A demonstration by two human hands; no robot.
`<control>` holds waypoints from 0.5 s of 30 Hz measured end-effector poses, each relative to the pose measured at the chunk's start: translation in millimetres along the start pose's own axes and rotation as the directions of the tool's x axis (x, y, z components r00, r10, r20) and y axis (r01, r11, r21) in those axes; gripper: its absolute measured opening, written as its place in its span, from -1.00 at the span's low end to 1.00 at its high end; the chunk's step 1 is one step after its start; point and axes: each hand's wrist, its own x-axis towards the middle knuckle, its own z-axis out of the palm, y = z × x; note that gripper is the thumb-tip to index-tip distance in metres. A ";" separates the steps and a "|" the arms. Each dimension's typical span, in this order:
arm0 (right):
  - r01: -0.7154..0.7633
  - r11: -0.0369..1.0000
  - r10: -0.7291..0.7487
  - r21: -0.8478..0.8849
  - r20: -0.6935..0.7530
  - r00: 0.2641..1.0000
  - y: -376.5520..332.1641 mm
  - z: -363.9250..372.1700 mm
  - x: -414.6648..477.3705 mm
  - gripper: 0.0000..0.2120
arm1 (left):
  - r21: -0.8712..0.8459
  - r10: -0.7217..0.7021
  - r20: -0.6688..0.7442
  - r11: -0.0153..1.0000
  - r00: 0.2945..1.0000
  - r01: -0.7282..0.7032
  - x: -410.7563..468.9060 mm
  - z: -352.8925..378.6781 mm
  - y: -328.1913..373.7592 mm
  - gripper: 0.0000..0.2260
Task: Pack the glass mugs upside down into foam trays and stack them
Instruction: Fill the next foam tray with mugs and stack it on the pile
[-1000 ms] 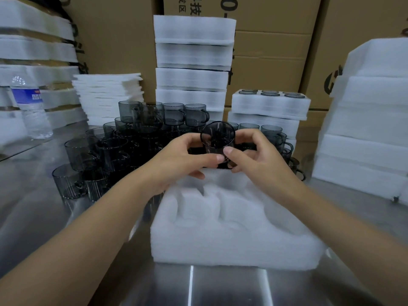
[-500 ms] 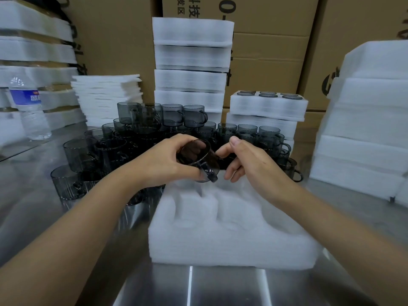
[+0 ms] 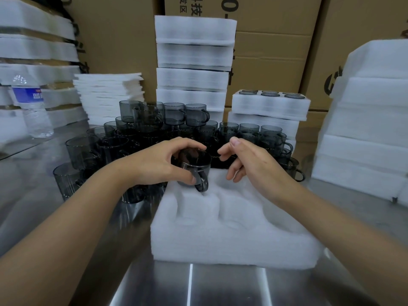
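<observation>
A white foam tray (image 3: 234, 241) with moulded pockets lies on the steel table in front of me. My left hand (image 3: 159, 164) grips a smoky grey glass mug (image 3: 195, 166) from above, upside down, its handle pointing toward me, at the tray's far-left pocket. My right hand (image 3: 249, 162) hovers just right of the mug with loosely bent fingers, holding nothing. Behind the tray stand several more grey mugs (image 3: 154, 133), some stacked two high.
Foam tray stacks rise at the back centre (image 3: 194, 62) and right (image 3: 371, 120); a packed tray (image 3: 270, 104) shows mug bases. Thin foam sheets (image 3: 108, 93) and a water bottle (image 3: 32, 107) are at the left. Cardboard boxes (image 3: 271, 51) line the back.
The mug went from held up by both hands to turned over and lowered at the tray's far-left pocket in my left hand. My right hand let go and drew aside.
</observation>
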 end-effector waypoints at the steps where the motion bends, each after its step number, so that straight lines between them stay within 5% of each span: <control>1: -0.002 1.000 0.002 -0.003 0.002 1.000 0.1 0.2 0.1 -0.65 | -0.001 -0.002 -0.005 1.000 1.000 0.002 0.4 0.4 -0.3 -0.41; 8: -0.015 1.000 0.015 -0.014 0.023 1.000 0.4 0.6 0.5 -0.63 | -0.003 -0.014 0.019 1.000 1.000 0.014 -0.7 -2.3 -4.0 -0.49; 15: -0.002 0.999 0.004 -0.033 0.033 0.999 0.8 0.9 -0.1 -0.64 | 0.174 0.002 0.007 0.985 1.000 -0.003 -1.4 -2.3 -0.3 -0.45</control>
